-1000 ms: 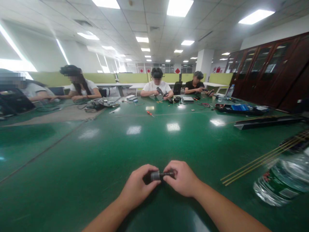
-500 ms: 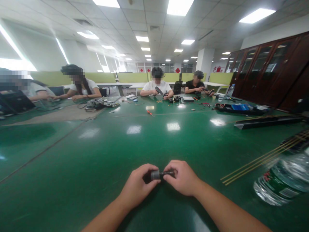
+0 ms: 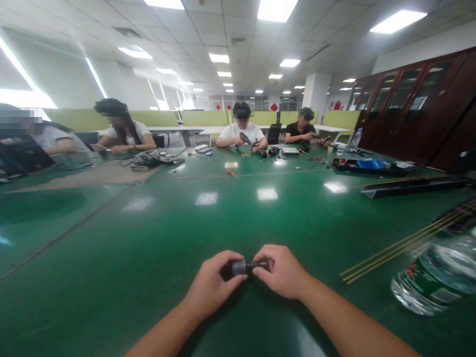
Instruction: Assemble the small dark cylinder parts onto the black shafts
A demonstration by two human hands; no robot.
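Note:
Low over the green table point(image 3: 156, 238), a small dark cylindrical part point(image 3: 240, 268) lies level between my two hands. It has a wide grey barrel on the left and a thinner, stepped black shaft on the right. My left hand point(image 3: 210, 282) is closed round the barrel, thumb below and fingers above. The shaft end is pinched between the thumb and fingers of my right hand point(image 3: 280, 272). Its right tip is partly covered by those fingers. I cannot tell exactly what kind of part it is.
On the right lie a large water bottle point(image 3: 431, 280), thin yellowish rods point(image 3: 394, 249) and a black channel point(image 3: 409, 187). A red screwdriver point(image 3: 231, 173) lies mid-table. Farther back are a tool tray point(image 3: 372, 168) and dismantled parts point(image 3: 156, 158). Several people sit across the table.
My right hand has shifted very slightly; both hands keep their hold on the part. Across the table, a person at the left has moved their hands a little.

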